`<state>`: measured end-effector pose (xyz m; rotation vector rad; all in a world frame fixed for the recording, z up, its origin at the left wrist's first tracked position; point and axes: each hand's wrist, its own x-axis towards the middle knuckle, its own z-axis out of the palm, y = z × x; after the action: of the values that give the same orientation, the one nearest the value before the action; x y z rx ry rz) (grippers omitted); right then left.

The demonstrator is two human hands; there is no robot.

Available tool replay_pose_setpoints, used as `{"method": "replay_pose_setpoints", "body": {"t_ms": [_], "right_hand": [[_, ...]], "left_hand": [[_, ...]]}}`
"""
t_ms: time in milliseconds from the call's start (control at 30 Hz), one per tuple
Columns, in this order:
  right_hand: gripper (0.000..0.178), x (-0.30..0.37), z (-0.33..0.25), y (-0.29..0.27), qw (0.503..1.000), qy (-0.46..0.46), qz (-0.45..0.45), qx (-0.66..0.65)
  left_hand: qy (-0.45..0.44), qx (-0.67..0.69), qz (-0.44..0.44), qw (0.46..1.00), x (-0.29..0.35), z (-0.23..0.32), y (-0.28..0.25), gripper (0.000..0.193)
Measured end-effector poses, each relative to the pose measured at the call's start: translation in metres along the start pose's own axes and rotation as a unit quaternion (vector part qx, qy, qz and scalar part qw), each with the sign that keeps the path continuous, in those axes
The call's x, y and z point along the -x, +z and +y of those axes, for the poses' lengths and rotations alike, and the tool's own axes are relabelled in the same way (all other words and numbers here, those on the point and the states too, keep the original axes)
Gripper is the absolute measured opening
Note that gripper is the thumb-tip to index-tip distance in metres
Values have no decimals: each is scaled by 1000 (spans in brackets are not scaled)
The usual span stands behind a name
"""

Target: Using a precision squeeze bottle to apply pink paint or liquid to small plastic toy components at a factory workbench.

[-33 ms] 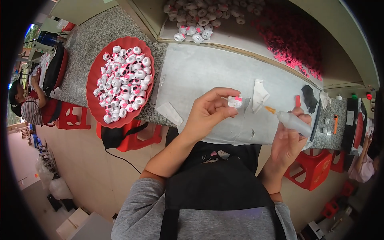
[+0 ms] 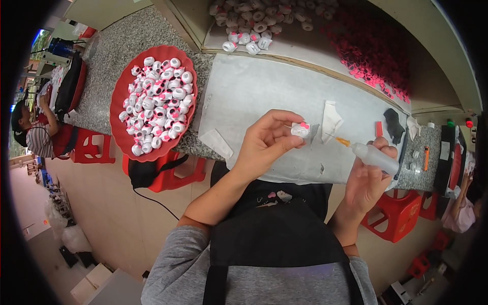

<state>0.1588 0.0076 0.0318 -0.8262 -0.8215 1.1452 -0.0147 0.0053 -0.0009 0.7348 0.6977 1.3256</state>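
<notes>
Between the thumb and fingers of my left hand (image 2: 268,141) is a small white figurine head (image 2: 300,130) with a pink patch on top. My right hand (image 2: 370,175) grips a translucent squeeze bottle (image 2: 377,158). Its orange needle tip (image 2: 342,141) points toward the figurine head, with a gap between them. Both hands are above a pale work sheet (image 2: 244,91). Left of my left hand, a red scalloped tray (image 2: 118,96) holds many similar white and pink pieces (image 2: 157,104).
A shelf at the back bears more white pieces (image 2: 252,38) and a heap of small pink parts (image 2: 373,73). Crumpled white tissue (image 2: 331,122), a dark cloth (image 2: 394,126) and an orange pen-like tool (image 2: 426,158) lie toward the right. Red stools (image 2: 394,218) stand below; a co-worker (image 2: 38,129) sits far left.
The figurine head has shifted very slightly right. The bottle has turned a little in my right hand, and its thin needle now shows more clearly.
</notes>
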Motion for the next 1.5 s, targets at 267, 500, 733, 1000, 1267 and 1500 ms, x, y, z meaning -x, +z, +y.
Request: {"method": "replay_pose_setpoints", "body": {"t_ms": [267, 500, 733, 1000, 1267, 1500], "right_hand": [[42, 11, 2, 11, 954, -218, -57, 198], [40, 17, -2, 6, 916, -255, -166, 261], [42, 18, -1, 5, 901, -268, -198, 276], [42, 18, -3, 5, 897, -264, -213, 283], [40, 17, -3, 5, 898, -270, -210, 278], [41, 19, 1, 5, 900, -272, -208, 269]], "left_hand": [[114, -102, -29, 988, 6, -5, -2, 27], [80, -17, 8, 997, 7, -2, 1, 36], [67, -12, 5, 998, 8, -1, 2, 35], [70, -18, -3, 997, 8, -3, 0, 34], [77, -21, -6, 997, 8, -3, -1, 34], [59, -24, -11, 998, 7, -2, 0, 34]]}}
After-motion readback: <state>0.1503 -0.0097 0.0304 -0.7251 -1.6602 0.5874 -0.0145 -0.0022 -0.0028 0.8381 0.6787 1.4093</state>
